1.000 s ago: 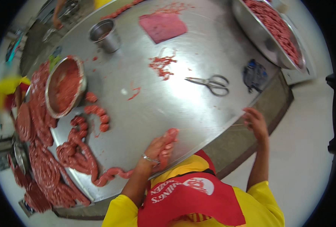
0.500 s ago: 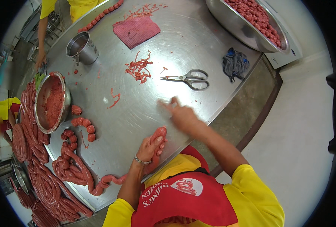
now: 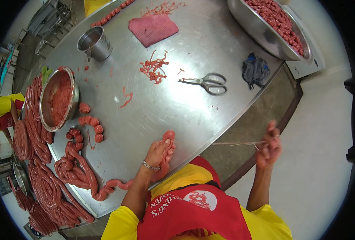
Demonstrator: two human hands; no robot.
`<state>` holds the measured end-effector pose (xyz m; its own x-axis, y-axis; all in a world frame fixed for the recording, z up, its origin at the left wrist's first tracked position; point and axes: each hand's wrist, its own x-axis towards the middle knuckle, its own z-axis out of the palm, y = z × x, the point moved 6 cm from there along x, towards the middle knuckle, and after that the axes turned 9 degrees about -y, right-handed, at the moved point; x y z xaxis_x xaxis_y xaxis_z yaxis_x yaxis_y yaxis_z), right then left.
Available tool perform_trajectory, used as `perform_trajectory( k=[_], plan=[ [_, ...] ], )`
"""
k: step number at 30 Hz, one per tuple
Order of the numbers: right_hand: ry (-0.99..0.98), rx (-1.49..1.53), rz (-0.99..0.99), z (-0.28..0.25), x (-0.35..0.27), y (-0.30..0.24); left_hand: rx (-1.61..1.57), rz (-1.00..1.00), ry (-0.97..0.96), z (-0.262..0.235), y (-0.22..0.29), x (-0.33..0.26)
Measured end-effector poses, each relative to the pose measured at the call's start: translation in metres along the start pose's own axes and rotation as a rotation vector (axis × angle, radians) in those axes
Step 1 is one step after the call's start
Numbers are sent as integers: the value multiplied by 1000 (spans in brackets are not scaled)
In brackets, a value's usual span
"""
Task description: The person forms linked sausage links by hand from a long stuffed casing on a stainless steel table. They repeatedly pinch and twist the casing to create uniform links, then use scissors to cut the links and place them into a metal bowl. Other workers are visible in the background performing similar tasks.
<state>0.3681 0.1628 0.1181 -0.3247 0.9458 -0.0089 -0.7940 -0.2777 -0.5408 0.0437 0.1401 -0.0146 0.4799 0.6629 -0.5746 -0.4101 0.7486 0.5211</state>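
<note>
My left hand (image 3: 157,154) is wrapped round a raw sausage (image 3: 170,135) near the table's front edge, its rounded end sticking out past my thumb. From it the casing runs back under my left wrist and joins a long sausage rope (image 3: 90,184) lying to the left. Off the table to the right, my right hand (image 3: 269,147) is raised with its fingers curled on a thin pale string (image 3: 233,143). The string stretches level from those fingers toward the sausage end. Short tied links (image 3: 95,127) lie in a curve beyond the rope.
Scissors (image 3: 205,83) and casing scraps (image 3: 154,68) lie mid-table, a pink cloth (image 3: 153,31) behind them. A bowl of ground meat (image 3: 74,102), a metal pitcher (image 3: 101,48) and heaped sausage coils (image 3: 45,188) are on the left. A large basin (image 3: 257,32) and dark netting (image 3: 255,71) sit at right.
My right hand has swung from over the table out to the right, drawing the string out straight. My left hand keeps its grip on the sausage. The view has shifted slightly.
</note>
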Motion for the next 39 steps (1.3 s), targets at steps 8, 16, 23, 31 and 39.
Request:
perform_trajectory(
  k=[8, 16, 23, 31, 39],
  plan=[
    [-349, -959, 706, 50, -20, 62, -429, -188, -218, -3, -13, 6],
    [555, -1085, 970, -136, -111, 75, -366, -57, -251, -6, 32, -6],
    [385, -1438, 477, -87, -4, 33, 437, 231, -87, -21, 23, -43],
    [-448, -2242, 478, 37, 127, 189, 185, 16, 9, -23, -23, -44],
    [-852, -1915, 386, 131, 44, 227, 56, 182, 95, -21, -24, -42]
  ],
)
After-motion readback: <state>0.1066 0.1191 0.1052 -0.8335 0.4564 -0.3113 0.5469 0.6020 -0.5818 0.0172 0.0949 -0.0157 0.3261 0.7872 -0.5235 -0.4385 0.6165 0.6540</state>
